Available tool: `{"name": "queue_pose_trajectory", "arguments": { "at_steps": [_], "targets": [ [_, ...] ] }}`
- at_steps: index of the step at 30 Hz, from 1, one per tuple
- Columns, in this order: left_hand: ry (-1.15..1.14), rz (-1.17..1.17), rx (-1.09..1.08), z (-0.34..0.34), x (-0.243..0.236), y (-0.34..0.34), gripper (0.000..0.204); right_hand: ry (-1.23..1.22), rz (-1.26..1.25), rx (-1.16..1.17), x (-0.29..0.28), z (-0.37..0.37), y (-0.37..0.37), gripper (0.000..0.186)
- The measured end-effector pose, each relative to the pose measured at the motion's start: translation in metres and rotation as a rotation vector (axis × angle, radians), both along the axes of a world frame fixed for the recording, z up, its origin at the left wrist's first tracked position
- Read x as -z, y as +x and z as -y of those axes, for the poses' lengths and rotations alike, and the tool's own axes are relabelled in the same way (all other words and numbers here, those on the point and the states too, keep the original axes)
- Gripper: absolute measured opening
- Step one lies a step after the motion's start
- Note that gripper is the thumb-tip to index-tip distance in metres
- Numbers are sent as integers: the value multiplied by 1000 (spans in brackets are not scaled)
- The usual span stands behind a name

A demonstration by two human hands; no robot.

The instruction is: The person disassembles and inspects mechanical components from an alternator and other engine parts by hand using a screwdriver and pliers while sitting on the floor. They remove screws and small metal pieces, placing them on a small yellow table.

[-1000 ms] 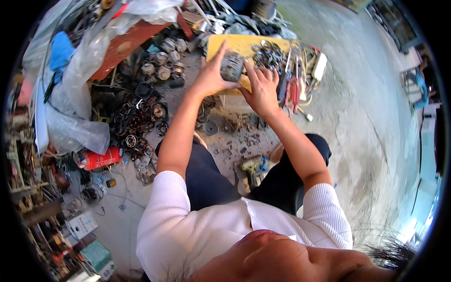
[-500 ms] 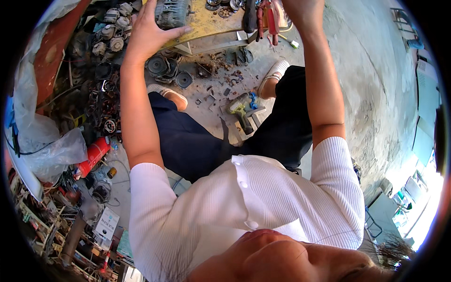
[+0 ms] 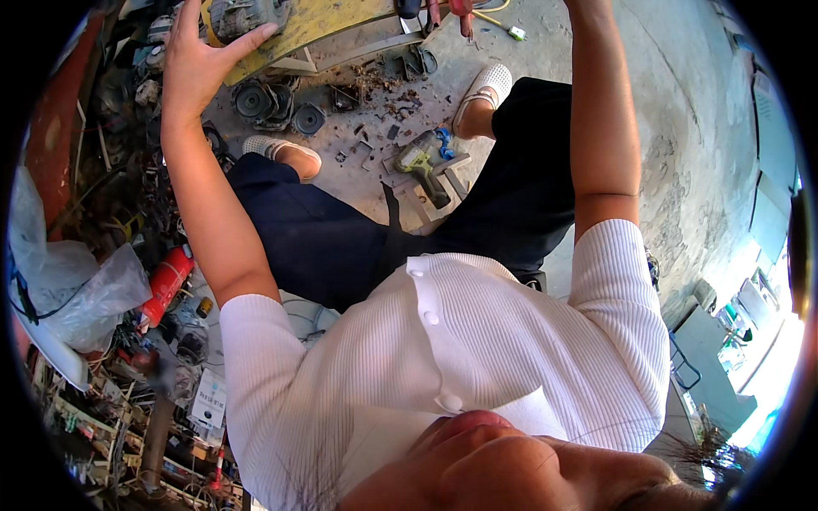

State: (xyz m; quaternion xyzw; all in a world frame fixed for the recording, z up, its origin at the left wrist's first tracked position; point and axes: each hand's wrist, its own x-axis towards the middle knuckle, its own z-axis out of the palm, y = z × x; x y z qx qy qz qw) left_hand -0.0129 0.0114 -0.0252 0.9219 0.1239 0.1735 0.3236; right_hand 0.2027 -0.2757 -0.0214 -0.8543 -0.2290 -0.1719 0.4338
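Observation:
My left hand is at the near left corner of a yellow workbench. Its thumb is stretched out and apart from the fingers, whose tips run up to the top edge. Beside it on the bench lies a grey ribbed motor housing; whether the hand touches it, I cannot tell. My right forearm reaches up to the top edge, where the picture cuts off the hand and hides its fingers. Red-handled pliers and a dark tool handle jut over the bench's near edge, between my hands.
A green cordless drill rests between my feet by a low stool frame. Round motor parts and scraps lie under the bench. A red cylinder and plastic sheeting are at left. A yellow cable trails at right.
My left hand and the bench appear further left and higher in view. My right hand has moved up and right, mostly out of the picture. The head view itself has shifted.

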Motion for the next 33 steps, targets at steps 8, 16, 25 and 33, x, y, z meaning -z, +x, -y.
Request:
{"name": "queue_pose_trajectory", "arguments": {
  "at_steps": [8,16,25,33],
  "targets": [
    [209,-43,81,-24,15,-5,93,-28,80,5,-8,12,8,35],
    [87,-54,75,-7,3,0,93,145,82,218,-3,32,26,32],
    [128,-45,89,-11,1,-6,96,-242,-249,212,-18,41,23,35],
    [186,-96,44,-5,-4,-8,100,-691,-155,260,29,49,27,73]
  ]
}}
